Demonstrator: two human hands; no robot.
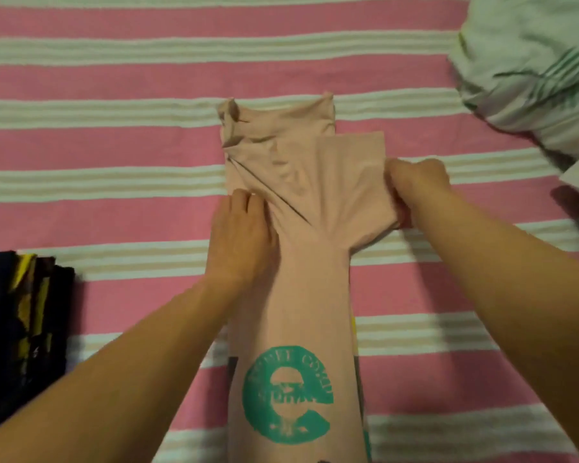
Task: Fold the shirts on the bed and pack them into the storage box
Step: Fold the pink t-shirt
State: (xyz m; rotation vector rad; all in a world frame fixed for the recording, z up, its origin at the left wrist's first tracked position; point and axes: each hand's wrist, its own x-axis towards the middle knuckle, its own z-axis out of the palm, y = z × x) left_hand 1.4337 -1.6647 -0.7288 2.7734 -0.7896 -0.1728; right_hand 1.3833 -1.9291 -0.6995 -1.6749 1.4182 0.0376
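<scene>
A pale pink shirt (301,202) with a green round print lies lengthwise in the middle of the bed, folded into a narrow strip toward me. My left hand (239,238) presses flat on its left edge near the shoulder. My right hand (415,192) grips the right sleeve, fingers curled round the fabric, and wrinkles run from there toward the shirt's middle. The collar end points away from me. No storage box is in view.
The bed cover (114,145) has pink and white stripes. A stack of dark folded clothes with yellow patches (24,329) sits at the left edge. A crumpled white and green striped garment (532,68) lies at the top right.
</scene>
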